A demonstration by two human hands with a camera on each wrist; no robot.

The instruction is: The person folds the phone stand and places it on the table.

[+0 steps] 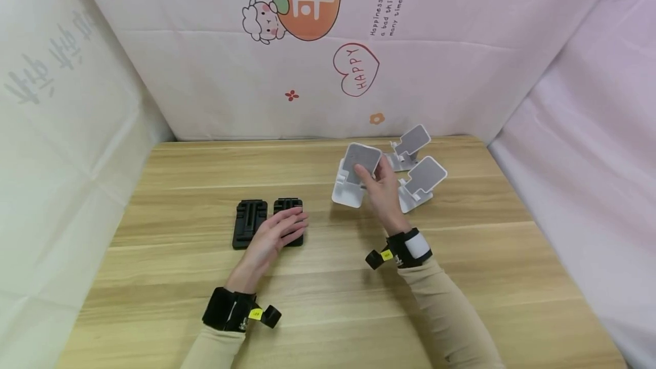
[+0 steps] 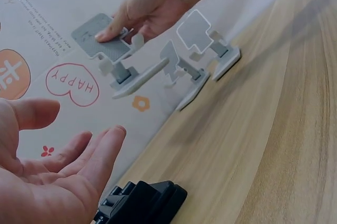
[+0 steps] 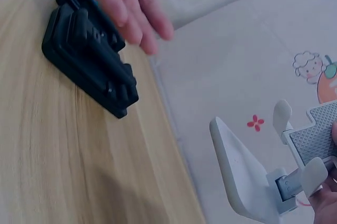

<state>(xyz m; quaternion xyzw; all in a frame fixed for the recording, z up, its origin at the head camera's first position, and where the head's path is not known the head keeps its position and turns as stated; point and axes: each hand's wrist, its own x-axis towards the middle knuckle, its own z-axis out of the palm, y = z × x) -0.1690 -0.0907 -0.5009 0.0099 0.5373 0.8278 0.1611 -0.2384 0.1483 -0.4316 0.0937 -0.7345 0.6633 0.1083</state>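
Observation:
My right hand (image 1: 384, 195) grips a white phone stand (image 1: 349, 193) by its grey-padded plate, thumb on the pad and fingers behind. In the left wrist view this phone stand (image 2: 138, 79) hangs above the table, its base tilted. My left hand (image 1: 274, 238) hovers over the right one of two folded black phone stands (image 1: 296, 239), fingers extended and holding nothing. Beside it lies the other black phone stand (image 1: 250, 224), folded flat. Two more white stands stand unfolded to the right: a rear stand (image 1: 412, 141) and a front stand (image 1: 425, 178).
The wooden table (image 1: 328, 300) ends at a white printed cloth (image 1: 230, 84) behind, with further cloth hanging at both sides. Each wrist wears a black strap with a small camera, such as the right wrist's camera (image 1: 374, 259).

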